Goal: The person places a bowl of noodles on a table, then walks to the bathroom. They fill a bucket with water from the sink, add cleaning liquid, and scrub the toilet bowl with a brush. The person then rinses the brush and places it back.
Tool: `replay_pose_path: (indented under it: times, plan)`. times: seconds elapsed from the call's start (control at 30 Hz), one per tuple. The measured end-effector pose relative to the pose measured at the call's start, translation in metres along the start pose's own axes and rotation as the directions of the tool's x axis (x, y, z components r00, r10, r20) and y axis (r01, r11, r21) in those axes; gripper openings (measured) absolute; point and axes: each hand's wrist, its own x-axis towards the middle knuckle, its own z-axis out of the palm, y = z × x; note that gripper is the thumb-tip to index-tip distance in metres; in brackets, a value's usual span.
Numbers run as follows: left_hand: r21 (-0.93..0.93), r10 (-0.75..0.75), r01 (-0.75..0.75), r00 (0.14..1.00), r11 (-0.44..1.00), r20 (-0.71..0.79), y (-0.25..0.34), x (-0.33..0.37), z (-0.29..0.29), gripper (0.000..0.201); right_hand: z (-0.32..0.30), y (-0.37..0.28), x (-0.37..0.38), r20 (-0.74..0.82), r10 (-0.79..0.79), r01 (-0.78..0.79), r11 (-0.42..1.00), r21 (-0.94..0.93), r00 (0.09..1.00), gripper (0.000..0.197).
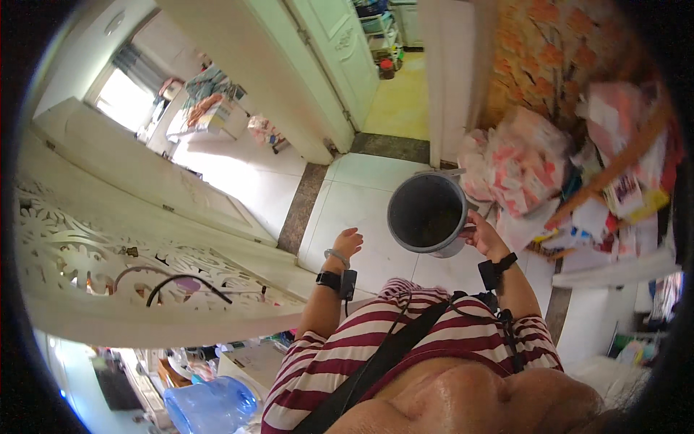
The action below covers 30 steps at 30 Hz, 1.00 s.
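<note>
One view shows the right hand (483,235) clamped on a grey pot (428,214) held out over the tiled floor (354,195), while the left hand (347,242) hangs empty, fingers loosely curled. Carrying it well probably means keeping the rim level and the grip firm.

One view only is given, taken from the head and directed steeply downward over the striped shirt (405,340) toward the tiled floor (361,195). The forearms are seen entering from the lower edge, close to the lens. Straight edges, such as the white door (144,173), are bent toward the fisheye rim.
</note>
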Motion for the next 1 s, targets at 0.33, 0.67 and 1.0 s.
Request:
replay_pose_path:
  times: [0.33, 0.67, 1.0]
  plan:
    - [-0.287, -0.076, 0.032, 0.986, 0.957, -0.146, 0.043, 0.105, -0.078, 0.036, 0.044, -0.071, 0.16, 0.086, 0.164, -0.159, 0.986, -0.057, 0.983, 0.035]
    - [0.043, -0.018, 0.013, 0.994, 0.999, 0.111, 0.142, 0.211, -0.102, 0.039, 0.071, -0.126, 0.284, 0.014, 0.113, -0.114, 0.993, 0.042, 0.993, 0.039]
    - [-0.192, -0.162, 0.15, 0.985, 0.97, -0.05, 0.193, 0.309, -0.169, 0.041, 0.086, -0.208, 0.435, -0.007, 0.025, -0.024, 0.987, 0.158, 1.0, 0.045]
